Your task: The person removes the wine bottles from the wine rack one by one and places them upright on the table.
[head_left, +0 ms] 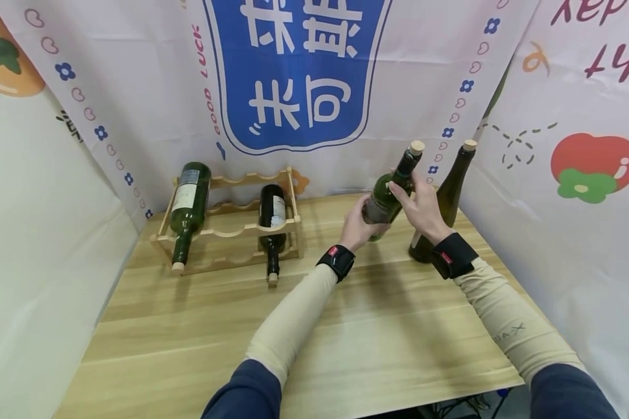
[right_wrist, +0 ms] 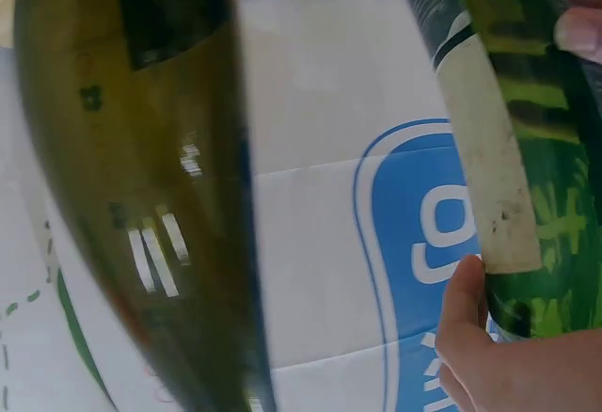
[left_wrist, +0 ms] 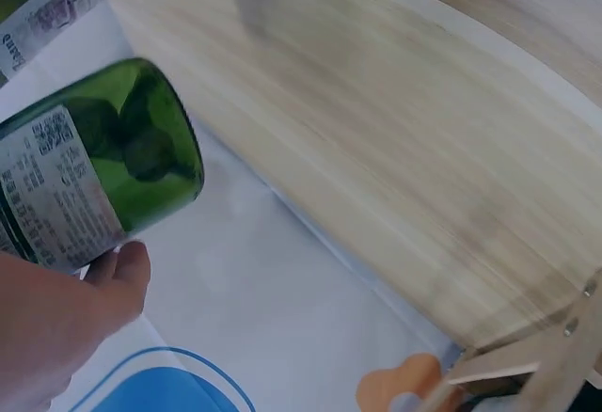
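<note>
A green corked wine bottle (head_left: 393,189) is held tilted above the wooden table (head_left: 314,326), cork up and to the right. My left hand (head_left: 357,226) grips its lower body from below; its label and base show in the left wrist view as the green bottle (left_wrist: 89,172). My right hand (head_left: 421,206) grips its shoulder and neck, and the same bottle (right_wrist: 527,167) fills the right edge of the right wrist view. A darker olive bottle (head_left: 445,201) stands upright just behind my right hand, seen close as the olive bottle (right_wrist: 141,177).
A wooden wine rack (head_left: 230,224) stands at the back left of the table, with one bottle (head_left: 188,209) on its upper tier and another (head_left: 272,227) lower down, necks toward me. Printed cloth backdrops (head_left: 299,75) close in the back and sides.
</note>
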Available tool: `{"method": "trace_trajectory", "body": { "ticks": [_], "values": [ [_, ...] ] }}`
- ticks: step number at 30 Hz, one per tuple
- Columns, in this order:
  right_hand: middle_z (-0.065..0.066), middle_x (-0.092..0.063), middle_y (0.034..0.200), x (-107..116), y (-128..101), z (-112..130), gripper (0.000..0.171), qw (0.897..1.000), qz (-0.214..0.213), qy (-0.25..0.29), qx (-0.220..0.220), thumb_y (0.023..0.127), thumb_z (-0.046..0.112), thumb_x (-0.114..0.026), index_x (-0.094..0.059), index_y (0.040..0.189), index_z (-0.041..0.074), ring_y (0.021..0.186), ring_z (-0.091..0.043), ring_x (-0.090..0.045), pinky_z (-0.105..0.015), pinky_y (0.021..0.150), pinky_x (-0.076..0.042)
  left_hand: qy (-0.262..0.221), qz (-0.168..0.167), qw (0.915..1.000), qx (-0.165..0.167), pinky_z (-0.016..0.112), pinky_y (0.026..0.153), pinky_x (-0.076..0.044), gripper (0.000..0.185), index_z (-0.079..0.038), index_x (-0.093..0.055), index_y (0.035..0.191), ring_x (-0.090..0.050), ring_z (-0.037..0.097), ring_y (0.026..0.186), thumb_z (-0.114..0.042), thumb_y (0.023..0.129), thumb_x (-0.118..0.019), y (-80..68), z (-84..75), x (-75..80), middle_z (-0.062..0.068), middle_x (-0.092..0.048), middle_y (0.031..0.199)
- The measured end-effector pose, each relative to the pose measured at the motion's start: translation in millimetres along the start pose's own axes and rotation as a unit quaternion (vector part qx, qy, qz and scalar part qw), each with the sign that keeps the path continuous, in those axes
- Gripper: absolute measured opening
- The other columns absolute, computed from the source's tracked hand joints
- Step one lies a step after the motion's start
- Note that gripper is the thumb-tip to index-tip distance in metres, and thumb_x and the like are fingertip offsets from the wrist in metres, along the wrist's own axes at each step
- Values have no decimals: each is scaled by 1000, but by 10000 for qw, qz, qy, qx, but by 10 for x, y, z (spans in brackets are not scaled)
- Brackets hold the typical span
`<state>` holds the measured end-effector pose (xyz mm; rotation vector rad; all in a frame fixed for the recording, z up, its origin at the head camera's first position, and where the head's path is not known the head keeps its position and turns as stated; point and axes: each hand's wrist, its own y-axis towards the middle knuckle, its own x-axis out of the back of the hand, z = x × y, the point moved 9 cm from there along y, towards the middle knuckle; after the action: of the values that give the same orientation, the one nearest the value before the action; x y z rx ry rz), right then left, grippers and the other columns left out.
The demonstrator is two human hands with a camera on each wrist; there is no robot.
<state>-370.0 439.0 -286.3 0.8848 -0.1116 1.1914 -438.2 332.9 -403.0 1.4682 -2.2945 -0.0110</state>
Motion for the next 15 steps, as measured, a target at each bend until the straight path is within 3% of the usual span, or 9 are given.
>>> {"method": "trace_trajectory", "body": {
  "ticks": [5, 10, 15],
  "values": [
    [-22, -58, 131, 43, 37, -189, 44, 9991, 76, -53, -403, 99, 27, -54, -48, 135, 2, 119, -39, -56, -55, 102, -42, -104, 113, 9996, 240, 37, 97, -49, 75, -19, -48, 139, -59, 21, 115, -25, 73, -85, -6, 46, -116, 5, -60, 129],
    [-24, -56, 132, 51, 20, -357, 47, 9963, 139, -88, -840, 100, 31, -53, -44, 136, 1, 125, -39, -52, -58, 106, -39, -88, 178, 9991, 374, 36, 94, -51, 76, -17, -49, 139, -61, 21, 114, -26, 73, -85, -24, 96, -218, 7, -60, 130],
    [-26, -54, 132, 70, -12, -486, 49, 9948, 123, -129, -1002, 100, 31, -51, -42, 136, 0, 125, -41, -50, -60, 105, -39, -78, 285, 9985, 461, 36, 93, -52, 76, -16, -48, 139, -61, 22, 113, -26, 73, -85, -10, 143, -330, 7, -61, 129]
  ]
}}
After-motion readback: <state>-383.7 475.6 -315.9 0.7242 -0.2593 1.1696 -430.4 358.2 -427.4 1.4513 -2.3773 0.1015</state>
